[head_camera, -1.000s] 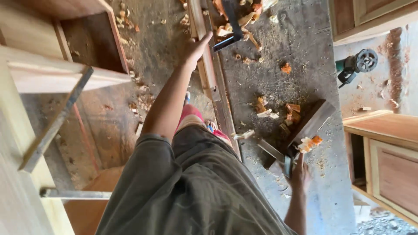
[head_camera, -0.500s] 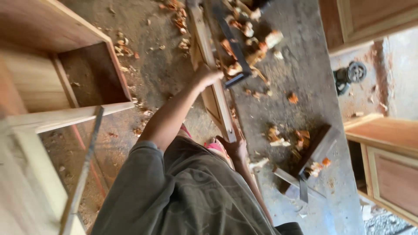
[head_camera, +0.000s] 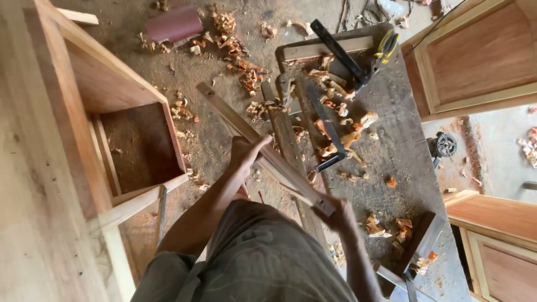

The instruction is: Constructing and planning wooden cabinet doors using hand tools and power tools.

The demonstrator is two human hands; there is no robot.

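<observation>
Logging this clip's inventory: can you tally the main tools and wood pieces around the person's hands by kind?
Long wooden strip held in both hands: 1
Bar clamps: 2 (yellow-handled, dark one)
Angle grinder: 1
Open wooden cabinet carcass: 1
Maroon roll: 1
Total: 6

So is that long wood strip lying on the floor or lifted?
Lifted: the wood strip slants above the floor, left hand at its middle, right hand at its near end.
</observation>
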